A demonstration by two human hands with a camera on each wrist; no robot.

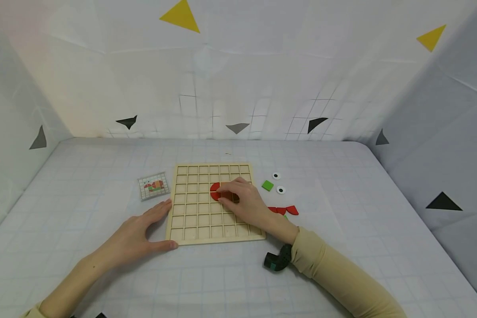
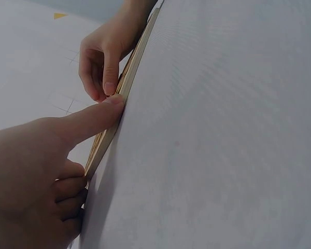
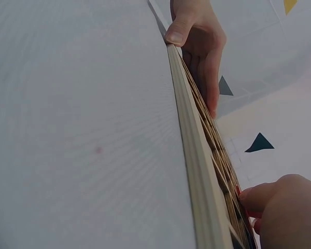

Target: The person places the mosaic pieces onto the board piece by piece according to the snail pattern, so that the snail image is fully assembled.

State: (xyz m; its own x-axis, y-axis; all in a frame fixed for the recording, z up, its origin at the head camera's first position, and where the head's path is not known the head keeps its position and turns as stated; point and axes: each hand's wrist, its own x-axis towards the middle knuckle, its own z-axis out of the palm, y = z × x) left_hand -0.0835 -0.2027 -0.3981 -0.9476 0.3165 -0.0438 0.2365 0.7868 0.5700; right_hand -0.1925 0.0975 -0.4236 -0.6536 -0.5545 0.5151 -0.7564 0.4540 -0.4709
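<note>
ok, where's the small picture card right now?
In the head view, the picture card lies flat on the table, just left of the wooden grid board and beyond the left hand.

A square, pale wooden board with a raised grid lies flat on the worktop, well in from the left and right edges; near the board's centre, red quarter-round pieces sit, curved toward its left edge.
</note>
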